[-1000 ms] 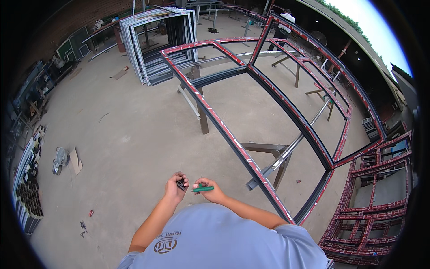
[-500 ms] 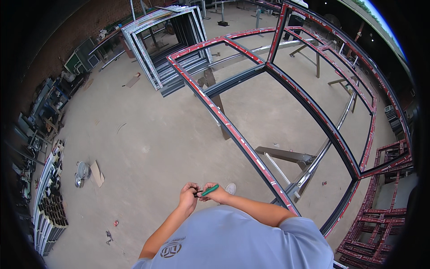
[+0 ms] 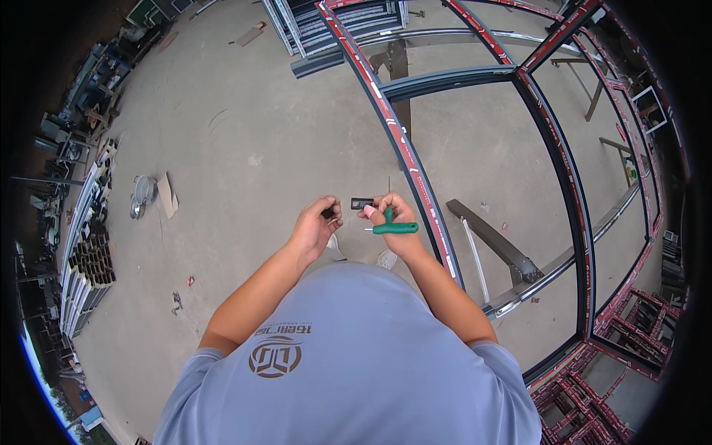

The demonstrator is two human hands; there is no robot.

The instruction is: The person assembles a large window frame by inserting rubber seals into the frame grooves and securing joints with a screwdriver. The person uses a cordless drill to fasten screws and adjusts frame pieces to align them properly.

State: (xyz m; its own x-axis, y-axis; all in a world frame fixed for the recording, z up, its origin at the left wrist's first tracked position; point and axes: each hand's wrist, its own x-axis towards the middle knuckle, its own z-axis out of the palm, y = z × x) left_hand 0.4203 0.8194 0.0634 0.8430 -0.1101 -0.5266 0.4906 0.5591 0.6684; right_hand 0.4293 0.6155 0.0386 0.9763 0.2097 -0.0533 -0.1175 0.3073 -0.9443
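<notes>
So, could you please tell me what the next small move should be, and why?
Perhaps bring the left hand in to steady the small black piece: the right hand holds both it and the green-handled tool, while the left hand sits just apart.

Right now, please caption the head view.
Right hand holding green-handled tool and black part, near a red-striped frame.

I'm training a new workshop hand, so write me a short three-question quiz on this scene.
1. Which hand holds the green T-handle key?
2. True or false: the large red-taped frame is on the person's left.
3. Fill in: the small rectangular fitting at that same hand's fingertips is ____ in colour.

Key: 1. The right hand. 2. False: the large red-taped frame is on the person's right. 3. Black.
</notes>
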